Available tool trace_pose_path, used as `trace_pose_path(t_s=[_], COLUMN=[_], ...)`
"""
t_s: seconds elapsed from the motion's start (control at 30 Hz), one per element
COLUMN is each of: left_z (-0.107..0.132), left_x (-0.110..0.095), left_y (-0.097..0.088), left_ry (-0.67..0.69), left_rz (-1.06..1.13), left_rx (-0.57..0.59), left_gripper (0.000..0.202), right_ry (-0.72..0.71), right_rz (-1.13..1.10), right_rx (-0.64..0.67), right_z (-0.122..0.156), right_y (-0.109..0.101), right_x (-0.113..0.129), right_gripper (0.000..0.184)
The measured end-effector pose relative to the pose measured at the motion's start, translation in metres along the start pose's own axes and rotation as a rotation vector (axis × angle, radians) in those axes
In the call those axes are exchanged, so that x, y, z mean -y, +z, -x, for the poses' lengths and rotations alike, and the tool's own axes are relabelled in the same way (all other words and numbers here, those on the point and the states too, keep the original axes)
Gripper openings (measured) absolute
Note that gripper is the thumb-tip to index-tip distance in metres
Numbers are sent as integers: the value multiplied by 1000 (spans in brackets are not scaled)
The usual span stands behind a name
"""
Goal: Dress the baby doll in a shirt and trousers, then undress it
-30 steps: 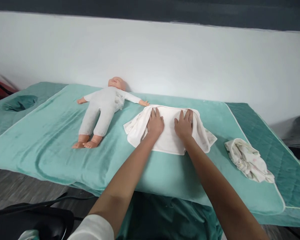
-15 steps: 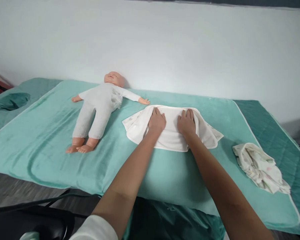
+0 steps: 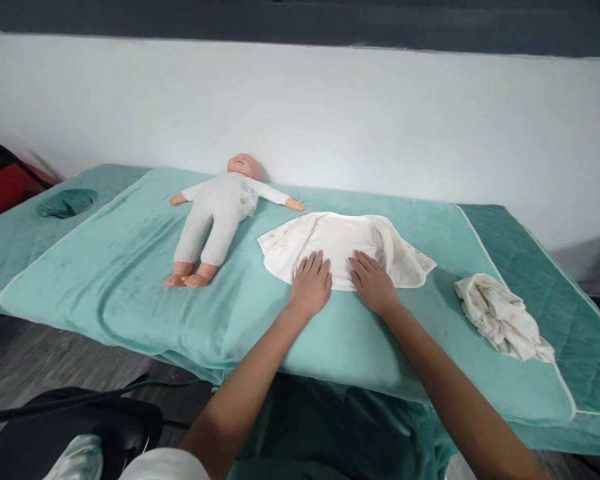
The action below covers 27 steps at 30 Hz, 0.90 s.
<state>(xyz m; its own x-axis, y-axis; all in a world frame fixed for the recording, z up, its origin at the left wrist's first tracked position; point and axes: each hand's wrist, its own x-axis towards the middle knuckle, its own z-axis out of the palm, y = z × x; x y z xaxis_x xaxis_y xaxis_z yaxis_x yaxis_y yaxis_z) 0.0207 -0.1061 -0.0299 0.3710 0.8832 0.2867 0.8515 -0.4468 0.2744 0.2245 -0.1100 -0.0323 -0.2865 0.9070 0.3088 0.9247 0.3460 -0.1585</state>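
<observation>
A small white baby top (image 3: pixel 347 233) is spread on the green bed cover, with its front panels folded out to both sides. My left hand (image 3: pixel 311 283) lies flat on its lower left part, fingers stretched out. Opposite it, my right hand (image 3: pixel 373 280) rests flat on the lower right part, also open. Neither hand grips the cloth. To the left, a baby doll (image 3: pixel 217 207) in a white suit lies on its back with arms spread; one of its hands is close to the top's upper left corner.
A crumpled patterned cloth (image 3: pixel 503 317) lies at the right on the green cover (image 3: pixel 145 280). The bed has a face hole (image 3: pixel 67 203) at its left end. A white wall (image 3: pixel 380 127) stands behind. At lower left are a black seat (image 3: pixel 70 427) and a dark cable.
Both hands have come down from the upper part of the top toward its lower edge, and the fingers have straightened out flat. The camera view has also shifted.
</observation>
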Motion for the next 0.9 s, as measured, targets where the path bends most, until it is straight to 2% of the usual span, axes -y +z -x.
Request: trace_pose_path(t_s=[0.07,0.17,0.37,0.43,0.5,0.6,0.7,0.8,0.9], left_z=[20,35,40,41,39,32,18,2,-13], left_x=[2,6,10,19,36,69,99,120,134], left_y=[-8,-16,-18,-19,-20,-23,-21,-15,-12], left_ry=[50,74,79,41,-83,-376,-571,-574,-543], left_rz=[35,73,110,178,229,227,259,350,445], left_rx=[-14,-34,-82,-165,-295,-433,-373,-311,-330], left_gripper=[37,27,25,23,19,26,43,47,48], right_ry=[-5,27,-43,-43,-17,18,36,76,113], right_rz=[-21,53,213,231,235,138,-53,-145,-140], right_rx=[-46,-55,-13,-10,-20,-34,-22,24,82], right_z=[23,43,44,42,37,22,-8,-51,-94], right_y=[-12,-25,-33,-35,-37,-34,-22,-3,17], right_x=[3,5,6,7,11,23,39,52,58], right_gripper=[34,30,34,36,40,37,30,41,50])
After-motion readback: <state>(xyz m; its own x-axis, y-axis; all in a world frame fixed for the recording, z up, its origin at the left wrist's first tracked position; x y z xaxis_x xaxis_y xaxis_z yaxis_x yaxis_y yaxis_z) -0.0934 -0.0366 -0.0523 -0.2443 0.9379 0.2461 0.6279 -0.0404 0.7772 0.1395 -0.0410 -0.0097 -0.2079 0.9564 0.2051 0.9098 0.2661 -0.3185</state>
